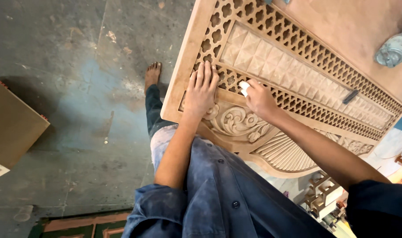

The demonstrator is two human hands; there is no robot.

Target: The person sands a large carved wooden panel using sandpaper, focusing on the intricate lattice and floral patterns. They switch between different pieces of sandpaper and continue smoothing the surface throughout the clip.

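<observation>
The concrete floor point(69, 88) fills the left of your view, grey and stained, and your bare foot point(152, 75) stands on it just left of your left fingers. A flat brown board point(14, 123) lies on the floor well away to the left.

Under both your hands lies the carved wooden panel point(280, 83), a long pale piece running from beside your left hand up and away to the right. Its border is pierced lattice, a band of raised pyramid blocks runs down its middle, and scrolls with a fan of ribs are carved along the edge nearest you, just below your fingers. Beyond it, past your right fingers, is the plain worktop point(355, 26), with a grey metal tool point(392, 49) lying on it far to the right.

Your blue shirt point(227, 194) takes up the bottom of the view.

Your left hand point(201, 90) rests flat on the panel, fingers point(206, 72) straight and close together, tips pointing at the lattice, holding nothing. Your right hand point(259, 99) is just to the right of it, near but apart, with its fingers curled tight around a small white block point(244, 87), which is pressed against the panel at the lattice strip below the pyramid band.

A small dark flat piece point(350, 96) lies on the pyramid band, well to the right of your right fingers.
</observation>
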